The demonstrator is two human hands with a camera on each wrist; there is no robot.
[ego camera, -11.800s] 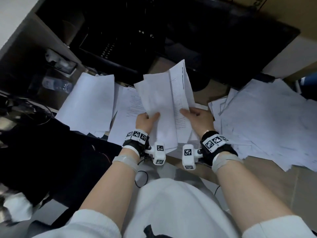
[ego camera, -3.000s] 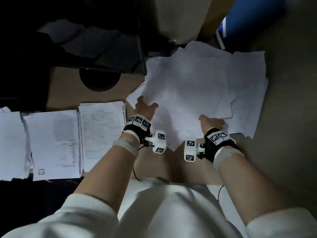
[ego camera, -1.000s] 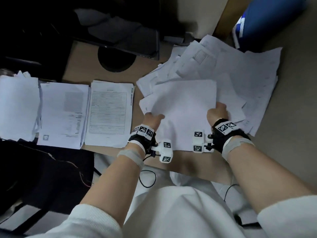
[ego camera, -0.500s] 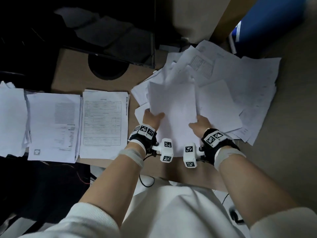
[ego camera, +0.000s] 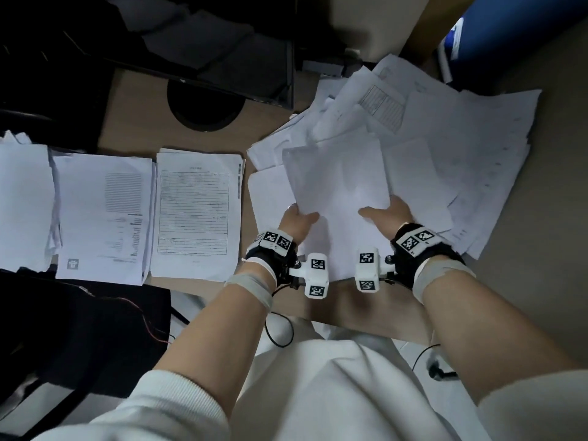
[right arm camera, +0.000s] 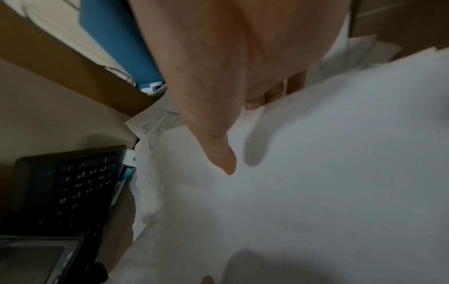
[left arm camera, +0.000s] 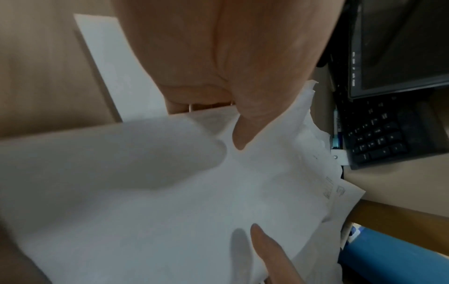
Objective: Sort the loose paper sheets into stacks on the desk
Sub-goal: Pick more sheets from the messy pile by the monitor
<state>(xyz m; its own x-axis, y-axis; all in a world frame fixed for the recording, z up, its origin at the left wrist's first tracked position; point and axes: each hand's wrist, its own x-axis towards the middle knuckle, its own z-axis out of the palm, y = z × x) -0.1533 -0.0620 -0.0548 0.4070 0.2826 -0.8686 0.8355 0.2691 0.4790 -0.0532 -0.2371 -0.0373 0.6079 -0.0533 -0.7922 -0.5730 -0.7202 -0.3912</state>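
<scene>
I hold a blank-faced white paper bundle [ego camera: 337, 192] by its near edge, above the loose pile [ego camera: 471, 144] at the desk's right. My left hand [ego camera: 297, 221] pinches the lower left corner, thumb on top and fingers underneath [left arm camera: 233, 123]. My right hand [ego camera: 386, 214] grips the lower right side the same way [right arm camera: 250, 132]. Three sorted stacks lie to the left: a form stack [ego camera: 197, 211], a printed stack [ego camera: 101, 214] and a blank stack [ego camera: 22, 202]. How many sheets I hold cannot be told.
A dark monitor [ego camera: 206, 43] on a round base [ego camera: 203, 109] stands behind the stacks. A black keyboard [left arm camera: 379, 138] lies beyond the pile. A blue object [ego camera: 509, 36] is at the far right. Black cloth and cables [ego camera: 79, 329] sit below the desk edge.
My right hand slid from the sheets' right edge to the near edge. The bundle now stands lifted off the loose pile and lies flatter and wider than half a second ago.
</scene>
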